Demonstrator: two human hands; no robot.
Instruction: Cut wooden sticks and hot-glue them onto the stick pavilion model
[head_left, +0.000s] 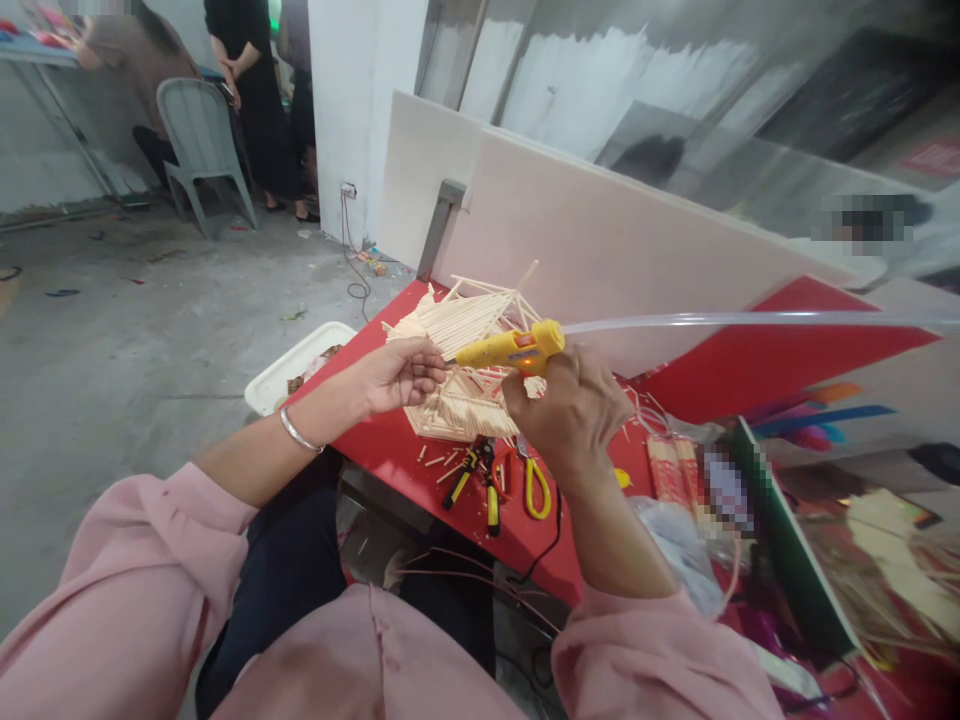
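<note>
My right hand (566,410) is wrapped round a yellow glue gun (510,348), whose nozzle points left; a long clear glue stick runs out of its back to the right. Close to the nozzle is my left hand (409,375), palm partly up with fingers curled together; whether it pinches anything is hidden. A small structure of pale wooden sticks (465,415) with a sloped stick roof (469,322) stands on the red table (390,440) behind and below both hands.
Black-and-yellow pliers (472,480) and yellow-handled scissors (537,490) lie near the table's front edge, among stick offcuts. White boards (600,240) lean behind. A green-sided box (795,540) and plastic bags sit at right. People and a chair (196,130) are at back left.
</note>
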